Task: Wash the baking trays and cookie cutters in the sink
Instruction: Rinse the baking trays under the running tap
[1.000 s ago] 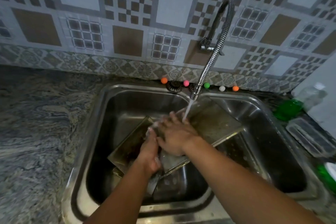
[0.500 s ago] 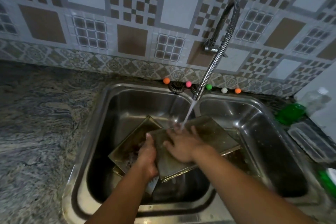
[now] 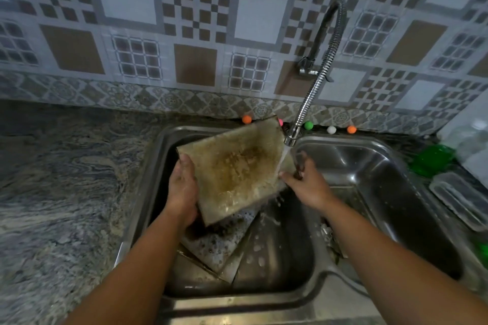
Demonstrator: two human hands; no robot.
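Two hands on one baking tray (image 3: 237,169), tilted up over left basin of the sink (image 3: 158,166), stained underside facing camera, brown patch mid-surface. Left hand (image 3: 182,187) clamped on tray's left edge, thumb on the near face, fingers wrapped behind, out of sight. Right hand (image 3: 306,182) at the tray's right lower edge, fingers curled around the rim; exact grip blurred by motion and water. Flexible faucet (image 3: 314,92) running, stream hitting tray's right edge near the right hand, splashing below. More trays (image 3: 219,248) stacked flat in left basin under the held one, wet, speckled with suds. Right basin mostly bare steel. Five small coloured balls (image 3: 308,125) lined along the sink's back ledge, one partly hidden behind tray. Green dish (image 3: 430,158) and clear plastic container (image 3: 459,198) on counter at right. Cookie cutters: could not tell.
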